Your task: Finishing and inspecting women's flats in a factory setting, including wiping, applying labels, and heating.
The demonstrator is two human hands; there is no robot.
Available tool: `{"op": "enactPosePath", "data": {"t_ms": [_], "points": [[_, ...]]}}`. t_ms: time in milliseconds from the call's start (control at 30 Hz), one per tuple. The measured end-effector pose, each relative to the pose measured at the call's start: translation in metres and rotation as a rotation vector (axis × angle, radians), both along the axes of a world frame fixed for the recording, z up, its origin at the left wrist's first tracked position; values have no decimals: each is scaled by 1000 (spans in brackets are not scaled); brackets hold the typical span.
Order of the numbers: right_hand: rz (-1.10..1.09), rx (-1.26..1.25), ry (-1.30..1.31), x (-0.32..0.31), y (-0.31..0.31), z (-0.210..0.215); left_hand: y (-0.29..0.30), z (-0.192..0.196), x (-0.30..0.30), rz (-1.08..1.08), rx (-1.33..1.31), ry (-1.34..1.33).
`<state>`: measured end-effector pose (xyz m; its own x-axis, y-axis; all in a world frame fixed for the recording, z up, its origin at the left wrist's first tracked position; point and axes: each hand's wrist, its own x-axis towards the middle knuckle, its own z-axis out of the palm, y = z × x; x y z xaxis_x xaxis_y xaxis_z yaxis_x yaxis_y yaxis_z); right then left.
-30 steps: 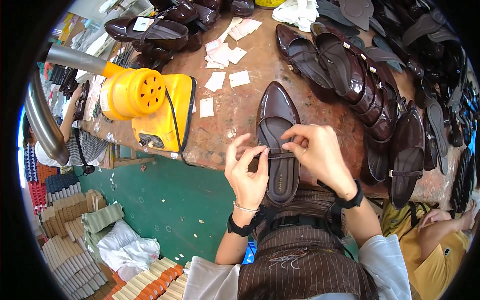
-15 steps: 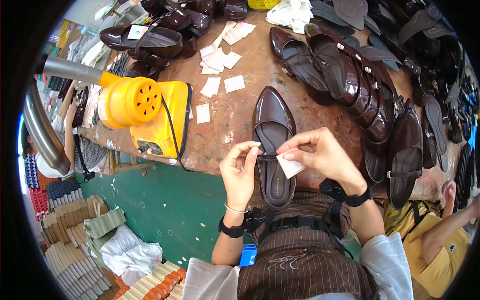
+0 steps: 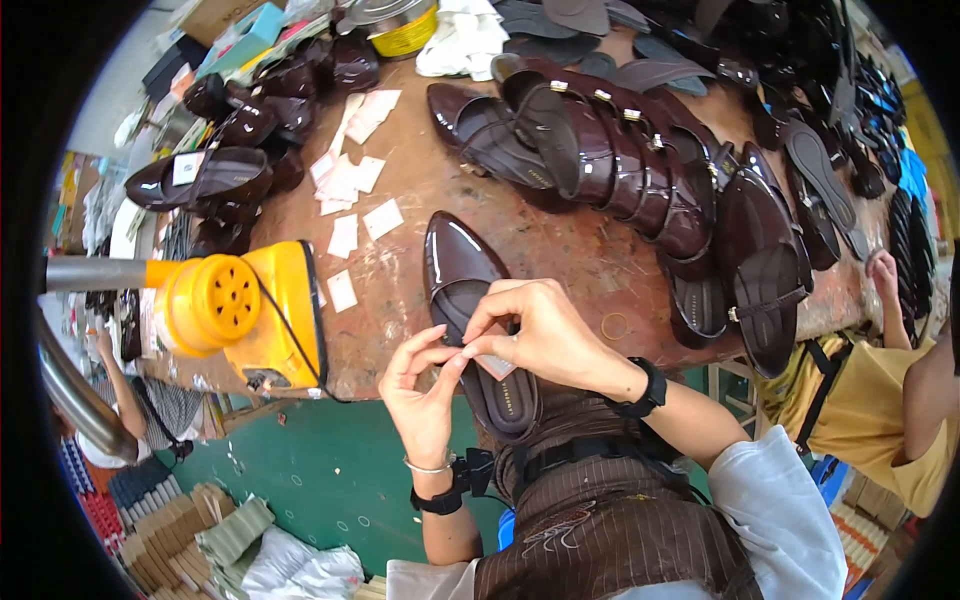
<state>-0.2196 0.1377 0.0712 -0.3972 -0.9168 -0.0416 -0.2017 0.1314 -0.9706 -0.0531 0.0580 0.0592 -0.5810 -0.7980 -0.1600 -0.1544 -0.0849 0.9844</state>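
A dark brown patent pointed shoe [image 3: 458, 248] lies in front of me, toe pointing away, its heel end over the table edge. Both my hands meet above its strap, which they mostly hide. My left hand [image 3: 424, 385] comes from the left, thumb and forefinger pinched together; what lies between them is too small to make out. My right hand [image 3: 548, 335] is closed, its fingertips touching those of the left. Below its fingers a small pale paper tag [image 3: 497, 367] sits over the insole, pinched in that hand.
Loose paper tags [image 3: 342, 290] lie left of the shoe, beside a yellow machine [image 3: 290, 330] with a cable. Strapped brown shoes [image 3: 600, 150] are lined up at the right, and more shoes [image 3: 225, 182] sit far left. A person in yellow [image 3: 880, 400] is at the right.
The view has swung, so the table appears shifted left and down. My hands have come together, fingertips touching over the strap, and the tag now sits partly under my right fingers.
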Motion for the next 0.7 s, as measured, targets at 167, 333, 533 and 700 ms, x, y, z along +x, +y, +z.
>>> {"op": "enactPosePath", "data": {"t_ms": [167,333,533,700], "points": [[2,6,48,4,0,-1,0,-3,2,0,-26,31],[56,66,-124,4,3,-3,-1,-12,7,-18,127,84],[30,-100,-162,-6,5,-4,1,-11,-5,-21,34,145],[-312,189,457,-49,33,1,14,11,2,104,-385,-435]]}}
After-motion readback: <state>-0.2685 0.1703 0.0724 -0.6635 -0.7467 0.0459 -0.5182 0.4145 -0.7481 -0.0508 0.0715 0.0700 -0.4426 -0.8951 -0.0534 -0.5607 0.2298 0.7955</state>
